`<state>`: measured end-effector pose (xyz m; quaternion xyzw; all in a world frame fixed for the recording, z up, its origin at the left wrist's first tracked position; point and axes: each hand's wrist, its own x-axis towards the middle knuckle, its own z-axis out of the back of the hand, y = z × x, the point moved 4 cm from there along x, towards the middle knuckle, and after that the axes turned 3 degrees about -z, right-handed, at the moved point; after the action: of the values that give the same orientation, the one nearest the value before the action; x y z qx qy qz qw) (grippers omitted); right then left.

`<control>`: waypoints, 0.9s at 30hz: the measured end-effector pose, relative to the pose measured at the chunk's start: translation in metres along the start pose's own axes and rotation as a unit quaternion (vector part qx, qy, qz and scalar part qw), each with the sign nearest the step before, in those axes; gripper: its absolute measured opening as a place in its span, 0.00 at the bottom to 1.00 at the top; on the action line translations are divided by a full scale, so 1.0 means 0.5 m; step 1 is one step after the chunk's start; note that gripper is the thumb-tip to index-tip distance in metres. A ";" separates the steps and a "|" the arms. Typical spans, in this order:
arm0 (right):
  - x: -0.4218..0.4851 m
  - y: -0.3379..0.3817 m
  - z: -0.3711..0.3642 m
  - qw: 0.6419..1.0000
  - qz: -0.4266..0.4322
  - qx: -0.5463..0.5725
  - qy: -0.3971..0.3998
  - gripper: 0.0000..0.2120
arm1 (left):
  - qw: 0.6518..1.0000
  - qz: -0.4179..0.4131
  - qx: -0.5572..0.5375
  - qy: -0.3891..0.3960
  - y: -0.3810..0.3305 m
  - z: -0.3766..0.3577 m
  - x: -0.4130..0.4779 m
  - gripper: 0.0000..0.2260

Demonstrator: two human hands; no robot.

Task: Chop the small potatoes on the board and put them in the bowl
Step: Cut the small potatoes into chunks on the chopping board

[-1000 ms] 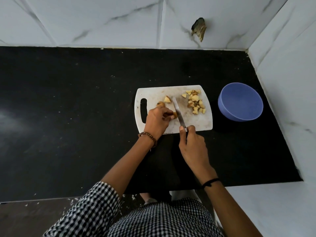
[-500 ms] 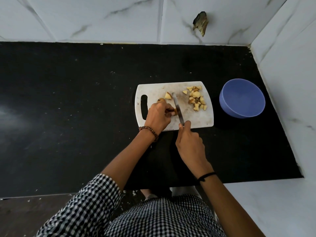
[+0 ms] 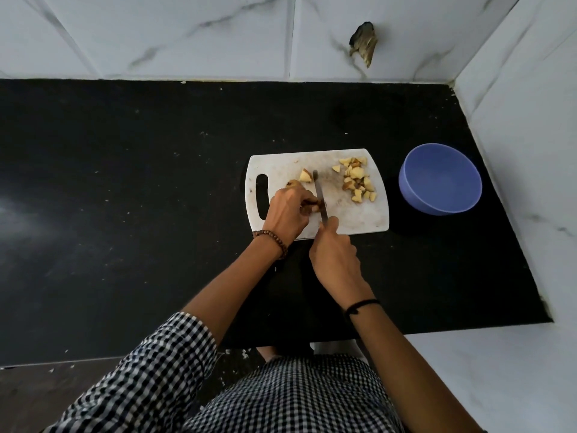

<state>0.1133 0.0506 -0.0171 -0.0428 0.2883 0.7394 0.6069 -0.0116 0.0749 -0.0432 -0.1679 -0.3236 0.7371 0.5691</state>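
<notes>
The black counter [image 3: 125,214] under my arms carries the white board [image 3: 359,220]. The blue bowl [image 3: 443,182] stands well to the right of my right hand [image 3: 335,254], with nothing in it that I can see. My left hand [image 3: 288,214] pinches a small potato [image 3: 313,205] down on the board. My right hand grips the knife [image 3: 320,195], its blade just beside my left fingertips. Over the last second the blade has hardly shifted, so I judge this cut unfinished. The chopped pile [image 3: 357,181] beyond my right hand and the loose piece [image 3: 306,175] ahead of my left have stayed put, so bowling them is still to come.
</notes>
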 end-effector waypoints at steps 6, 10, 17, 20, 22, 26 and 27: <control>0.012 0.012 0.000 1.000 -0.015 0.018 0.019 0.13 | 1.000 0.023 -0.010 0.014 0.005 -0.002 0.005 0.05; 0.009 0.010 -0.003 1.000 -0.016 0.005 0.016 0.13 | 0.999 0.037 -0.024 -0.002 0.007 -0.002 0.003 0.05; -0.041 -0.019 -0.018 1.000 -0.019 -0.013 0.019 0.13 | 0.996 0.071 -0.044 -0.001 0.010 0.000 0.004 0.05; -0.062 -0.030 -0.014 0.999 -0.018 -0.021 0.025 0.13 | 0.995 0.087 -0.057 0.000 0.016 -0.004 0.003 0.06; -0.075 -0.038 -0.009 0.999 -0.017 -0.026 0.035 0.14 | 0.993 0.095 -0.066 0.001 0.017 -0.005 0.005 0.07; -0.100 -0.056 0.004 0.997 -0.019 -0.044 0.055 0.12 | 0.991 0.101 -0.084 0.005 0.015 -0.001 0.006 0.08; -0.104 -0.059 0.008 0.997 -0.020 -0.048 0.060 0.11 | 0.991 0.102 -0.086 0.005 0.015 -0.001 0.006 0.08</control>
<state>0.1550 0.0100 -0.0035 -0.1215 0.2875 0.7364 0.6002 -0.0175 0.0766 -0.0480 -0.2519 -0.3645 0.7599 0.4757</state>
